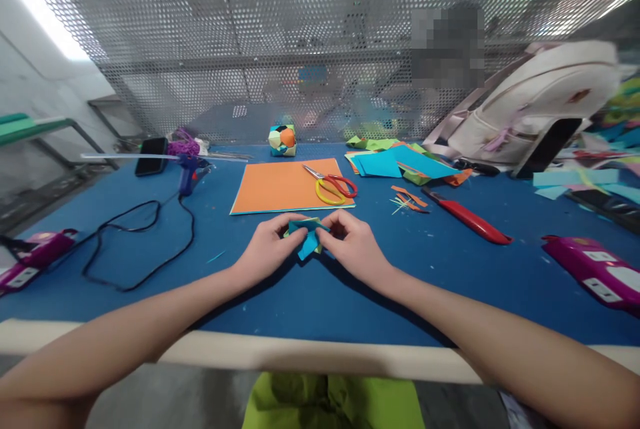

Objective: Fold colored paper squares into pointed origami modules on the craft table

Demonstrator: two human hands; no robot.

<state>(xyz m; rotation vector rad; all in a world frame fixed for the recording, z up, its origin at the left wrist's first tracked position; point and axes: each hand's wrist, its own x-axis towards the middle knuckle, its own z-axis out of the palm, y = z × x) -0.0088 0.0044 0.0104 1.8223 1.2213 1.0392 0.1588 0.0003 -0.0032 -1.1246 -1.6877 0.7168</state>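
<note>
Between my two hands, just above the blue table, is a small folded paper piece [310, 242] in blue and pale green. My left hand [270, 242] pinches its left side with thumb and fingers. On the other side, my right hand [356, 245] grips the right edge, thumb across the front. The fingers behind the paper are partly hidden. Just beyond my hands lies a stack of paper sheets [270, 185], orange on top. Scissors [333, 187] with red and yellow handles rest on its right part. A finished-looking paper ball [283, 141] in several colours stands farther back.
Left: a blue glue gun [187, 174] with a black cord, and a phone [151, 157]. Right: blue paper sheets [377, 163], orange scraps [409, 197], a red-handled cutter [475, 221] and a magenta power strip [595, 272]. A pale backpack [545, 102] leans near the perforated metal screen [240, 49].
</note>
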